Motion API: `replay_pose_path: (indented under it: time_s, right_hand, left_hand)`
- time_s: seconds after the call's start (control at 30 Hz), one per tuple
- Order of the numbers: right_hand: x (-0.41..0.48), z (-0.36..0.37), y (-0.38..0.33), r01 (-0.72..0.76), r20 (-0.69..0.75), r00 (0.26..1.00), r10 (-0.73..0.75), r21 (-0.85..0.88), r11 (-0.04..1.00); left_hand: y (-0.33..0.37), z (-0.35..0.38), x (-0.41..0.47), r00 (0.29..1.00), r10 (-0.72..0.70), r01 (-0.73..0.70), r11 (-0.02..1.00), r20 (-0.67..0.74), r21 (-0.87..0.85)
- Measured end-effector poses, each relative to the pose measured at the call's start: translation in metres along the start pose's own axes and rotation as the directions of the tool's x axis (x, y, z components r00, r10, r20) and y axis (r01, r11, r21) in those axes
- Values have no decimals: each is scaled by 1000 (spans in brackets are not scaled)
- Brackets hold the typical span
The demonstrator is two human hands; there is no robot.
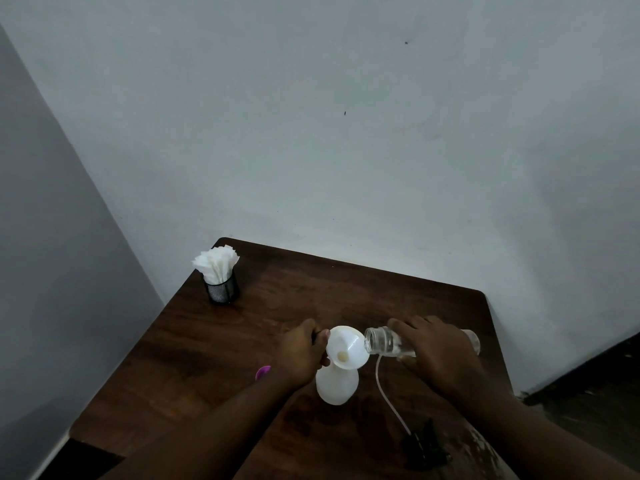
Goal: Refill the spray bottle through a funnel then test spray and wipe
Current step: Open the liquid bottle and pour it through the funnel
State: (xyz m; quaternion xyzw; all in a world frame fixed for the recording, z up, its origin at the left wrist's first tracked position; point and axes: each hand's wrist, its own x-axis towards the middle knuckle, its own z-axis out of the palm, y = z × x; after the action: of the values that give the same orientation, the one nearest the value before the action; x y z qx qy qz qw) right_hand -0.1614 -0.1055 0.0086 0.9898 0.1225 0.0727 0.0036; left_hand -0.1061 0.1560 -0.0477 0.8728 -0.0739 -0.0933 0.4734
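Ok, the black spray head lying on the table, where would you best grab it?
Grip the spray head by its black body, from above: it lies flat on the table, and its thin tube would likely just bend.

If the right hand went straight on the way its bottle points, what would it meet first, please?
Probably the white funnel in the spray bottle; the clear bottle in the right hand looks nearly at its rim.

- My left hand [301, 355] grips the funnel [346, 348], which sits in the neck of the spray bottle [337, 384].
- My right hand [436, 355] holds a clear bottle [384, 341] tipped sideways, its mouth at the funnel's rim.
- The black spray head [426, 448] lies on the table [207, 358].
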Motion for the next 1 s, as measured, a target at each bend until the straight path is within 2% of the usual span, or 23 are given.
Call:
replay_pose_path:
  time_s: [0.33,1.0]
  right_hand:
    - [0,1,2,-15,27,1000,16,-10,1000]
    - [1,-1,-2,18,-19,1000,-18,-2,1000]
  left_hand:
    - [3,0,0,1000,-13,13,1000,0,14]
    - [0,1,0,1000,15,-14,999,-9,31]
